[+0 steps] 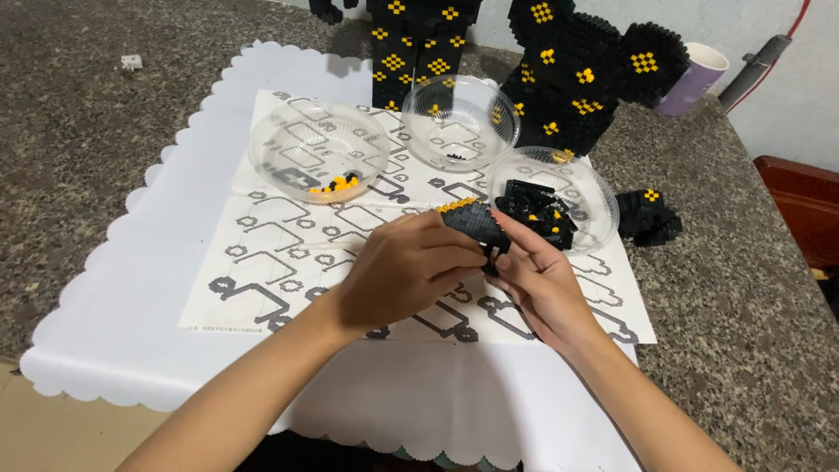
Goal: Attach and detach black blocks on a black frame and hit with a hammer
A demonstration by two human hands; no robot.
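My left hand (404, 267) and my right hand (537, 280) meet over a printed instruction sheet (262, 253). Together they grip a small black brick assembly with a row of yellow studs (472, 218). The left fingers wrap its near side, and the right fingers pinch its lower right end. Just beyond the hands stands a clear plastic bowl (590, 188) holding several black bricks. A second clear bowl (288, 144) at the left holds a few yellow and black pieces. A third bowl (472, 96) behind is almost bare.
A white scalloped cloth (131, 288) covers the speckled stone counter (743, 288). Large black-and-yellow brick figure parts (577, 79) stand at the back, with a smaller black piece (651, 217) to the right. A purple cup (695, 79) stands at the far right.
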